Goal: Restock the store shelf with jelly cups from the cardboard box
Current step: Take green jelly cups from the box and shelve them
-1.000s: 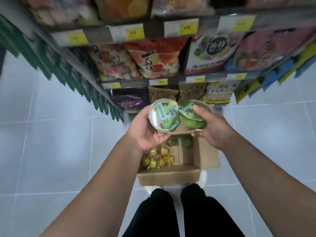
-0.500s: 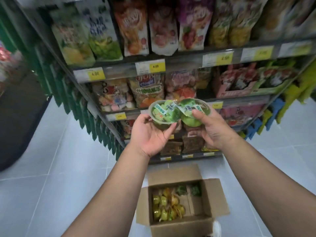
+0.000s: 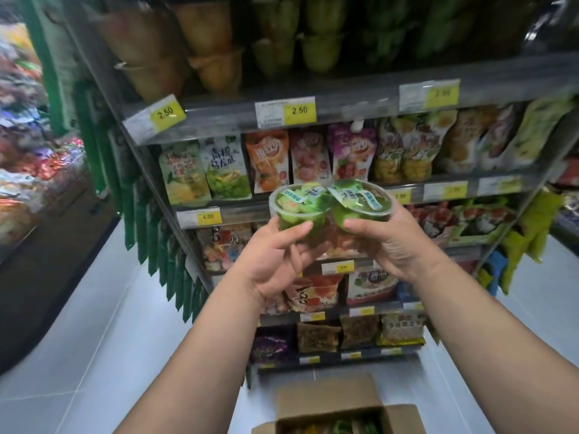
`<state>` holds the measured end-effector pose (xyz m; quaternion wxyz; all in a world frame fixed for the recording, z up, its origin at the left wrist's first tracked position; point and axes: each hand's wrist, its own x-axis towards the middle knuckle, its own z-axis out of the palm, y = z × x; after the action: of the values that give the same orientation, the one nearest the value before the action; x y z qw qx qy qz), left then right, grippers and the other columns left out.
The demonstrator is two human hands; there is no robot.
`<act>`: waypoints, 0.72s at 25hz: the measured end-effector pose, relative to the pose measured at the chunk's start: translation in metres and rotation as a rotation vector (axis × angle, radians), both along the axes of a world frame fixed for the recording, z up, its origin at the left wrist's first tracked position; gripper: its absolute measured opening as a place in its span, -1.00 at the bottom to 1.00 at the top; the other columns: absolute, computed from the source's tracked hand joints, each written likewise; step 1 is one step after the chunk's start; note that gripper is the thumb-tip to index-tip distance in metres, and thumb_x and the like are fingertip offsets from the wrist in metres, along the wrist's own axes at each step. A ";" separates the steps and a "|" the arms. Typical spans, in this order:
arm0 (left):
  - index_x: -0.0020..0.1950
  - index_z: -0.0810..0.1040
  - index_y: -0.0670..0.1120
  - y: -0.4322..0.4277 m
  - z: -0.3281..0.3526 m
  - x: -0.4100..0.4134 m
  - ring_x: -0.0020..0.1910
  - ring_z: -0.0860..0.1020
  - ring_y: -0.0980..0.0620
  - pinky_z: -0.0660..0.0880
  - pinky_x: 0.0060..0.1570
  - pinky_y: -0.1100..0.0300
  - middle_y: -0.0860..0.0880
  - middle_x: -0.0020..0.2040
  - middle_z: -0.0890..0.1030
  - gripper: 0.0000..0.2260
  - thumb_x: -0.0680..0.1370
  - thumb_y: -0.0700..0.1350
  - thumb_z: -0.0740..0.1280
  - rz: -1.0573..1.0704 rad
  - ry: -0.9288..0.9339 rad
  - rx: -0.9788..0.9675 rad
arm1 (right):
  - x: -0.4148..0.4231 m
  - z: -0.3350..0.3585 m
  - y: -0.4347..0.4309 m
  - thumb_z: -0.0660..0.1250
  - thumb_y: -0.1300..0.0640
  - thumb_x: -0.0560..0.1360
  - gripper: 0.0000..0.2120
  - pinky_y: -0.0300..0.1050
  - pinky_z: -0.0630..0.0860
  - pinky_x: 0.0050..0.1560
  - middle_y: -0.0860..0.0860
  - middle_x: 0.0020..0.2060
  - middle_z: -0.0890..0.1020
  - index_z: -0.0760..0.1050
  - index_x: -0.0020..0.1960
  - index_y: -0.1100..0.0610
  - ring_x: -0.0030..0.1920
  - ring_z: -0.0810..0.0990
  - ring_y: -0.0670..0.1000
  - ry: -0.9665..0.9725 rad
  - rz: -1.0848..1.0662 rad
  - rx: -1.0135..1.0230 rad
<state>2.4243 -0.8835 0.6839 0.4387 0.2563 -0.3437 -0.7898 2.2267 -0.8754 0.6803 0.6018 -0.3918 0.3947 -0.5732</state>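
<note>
The left hand (image 3: 275, 261) gripped the left cup (image 3: 297, 205) from below, thumb on its near wall and fingers curled under it. The right hand (image 3: 394, 245) held the right cup (image 3: 360, 198) the same way. Both cups were green, lids up, and touched rim to rim. They were raised in front of the pouches (image 3: 269, 161), below the top shelf (image 3: 344, 98). On that shelf stood orange stacks (image 3: 216, 67) to the left and green stacks (image 3: 319, 48) beside them, all blurred.

The box (image 3: 329, 399) sat open on the floor (image 3: 94, 339) under the arms. Only its top edge showed, with some coloured stock inside. By my reading the job was partway: these two cups were out of the box but not yet shelved, probably bound for the green stacks, and more stock was left in the box.
</note>
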 end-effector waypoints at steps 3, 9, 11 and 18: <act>0.34 0.44 -0.14 -0.003 0.030 -0.014 0.05 0.65 -0.07 0.63 -0.18 0.18 -0.15 0.17 0.65 -0.51 0.41 -0.28 0.37 0.107 -0.127 -0.099 | -0.012 0.026 -0.009 0.67 0.22 0.04 -0.02 0.18 0.60 -0.01 0.19 0.18 0.62 0.35 0.40 0.16 0.13 0.63 0.24 0.011 0.023 -0.081; 0.21 0.53 -0.08 -0.014 0.080 -0.042 0.10 0.65 0.00 0.56 0.14 0.06 -0.01 0.06 0.71 -0.53 0.31 -0.13 0.49 0.294 -0.360 -0.283 | -0.041 0.090 -0.022 0.49 0.32 0.22 -0.32 -0.09 0.63 -0.29 0.13 0.10 0.66 0.41 0.31 0.13 0.00 0.67 0.14 0.072 0.051 -0.190; 0.24 0.52 -0.08 -0.019 0.096 -0.050 0.16 0.63 -0.06 0.52 0.23 -0.02 -0.05 0.12 0.69 -0.48 0.31 -0.08 0.53 0.355 -0.410 -0.336 | -0.050 0.108 -0.030 0.49 0.30 0.22 -0.36 -0.09 0.63 -0.22 0.14 0.12 0.66 0.44 0.28 0.15 0.06 0.66 0.15 0.094 0.063 -0.222; 0.30 0.52 -0.10 -0.044 0.154 -0.067 0.13 0.65 0.04 0.54 0.19 0.08 -0.02 0.13 0.69 -0.38 0.29 -0.07 0.62 0.507 -0.575 -0.508 | -0.060 0.164 -0.054 0.50 0.34 0.33 -0.63 0.14 0.58 0.02 0.07 -0.05 0.71 0.55 0.08 0.09 0.00 0.68 0.12 0.143 0.037 -0.315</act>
<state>2.3570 -0.9271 0.8378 0.5541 0.4254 -0.5604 -0.4450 2.1666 -0.9297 0.8446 0.5138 -0.5282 0.3346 -0.5874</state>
